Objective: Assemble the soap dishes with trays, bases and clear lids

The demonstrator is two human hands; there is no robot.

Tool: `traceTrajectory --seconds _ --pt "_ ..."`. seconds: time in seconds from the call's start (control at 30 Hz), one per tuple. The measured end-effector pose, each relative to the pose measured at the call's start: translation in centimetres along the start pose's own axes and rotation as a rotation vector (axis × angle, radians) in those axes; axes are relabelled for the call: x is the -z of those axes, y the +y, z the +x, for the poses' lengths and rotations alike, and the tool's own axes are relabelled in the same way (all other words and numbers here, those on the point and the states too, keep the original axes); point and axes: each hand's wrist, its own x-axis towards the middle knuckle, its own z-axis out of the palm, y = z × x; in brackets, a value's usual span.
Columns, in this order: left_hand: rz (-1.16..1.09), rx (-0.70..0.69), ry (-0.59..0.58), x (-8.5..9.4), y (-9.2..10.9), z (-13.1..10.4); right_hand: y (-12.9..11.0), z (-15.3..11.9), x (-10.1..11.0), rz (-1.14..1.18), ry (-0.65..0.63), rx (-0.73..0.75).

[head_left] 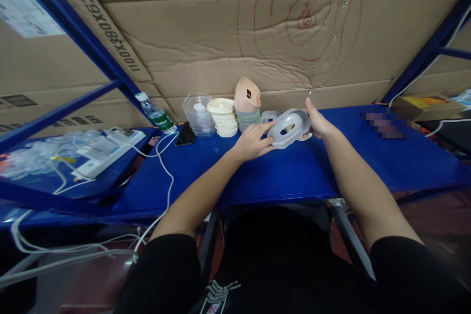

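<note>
A pale grey, oval plastic lid (280, 138) with a hole in its middle is held tilted above the blue table. My left hand (253, 143) grips its left edge with the fingers. On the right side, my right hand (317, 121) has hold of the same lid, thumb pointing up and the other fingers mostly hidden behind it. A similar grey piece (270, 117) shows just behind. Left of the hands stand a stack of peach pieces (246, 94) on grey-green ones (248, 120), a stack of cream containers (225, 120) and a stack of clear bowls (201, 117).
A water bottle (159, 117) and a dark phone (186, 134) stand left of the stacks on the blue table (272, 176). White cables (171, 176) cross its left side. Cardboard (206, 44) walls the back. A blurred object (384, 124) lies at right.
</note>
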Motion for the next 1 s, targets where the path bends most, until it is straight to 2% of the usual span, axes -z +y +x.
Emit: traceTrajectory --seconds 0.07,0.2,0.27,0.33,0.43,0.6,0.7,0.83,1.0 --pt "-0.017 0.106 -0.02 -0.1 0.2 0.2 0.4 0.7 0.1 -0.029 0.093 0.023" --pt "0.006 0.306 0.02 -0.9 0.5 0.1 1.5 1.7 0.0 -0.074 0.322 0.103" --pt "0.032 0.391 0.037 -1.3 0.8 0.1 1.9 1.8 -0.3 -0.218 0.431 0.186" --pt "0.047 0.448 0.017 -1.8 1.2 0.1 2.2 1.7 -0.7 -0.387 0.468 0.307" --pt "0.043 0.495 -0.048 -2.6 1.6 0.3 2.3 1.5 -1.5 -0.522 0.367 0.437" --pt "0.024 0.54 -0.066 -3.2 1.5 0.5 2.7 1.6 -2.8 -0.616 0.088 0.553" --pt "0.035 0.529 -0.085 -3.3 1.4 0.5 3.4 2.0 -3.5 -0.663 0.009 0.59" --pt "0.022 0.494 -0.093 -3.2 1.6 0.6 4.3 2.9 -4.2 -0.711 -0.018 0.614" --pt "-0.048 0.38 -0.047 -3.1 1.8 0.6 4.9 3.6 -4.4 -0.718 0.129 0.591"
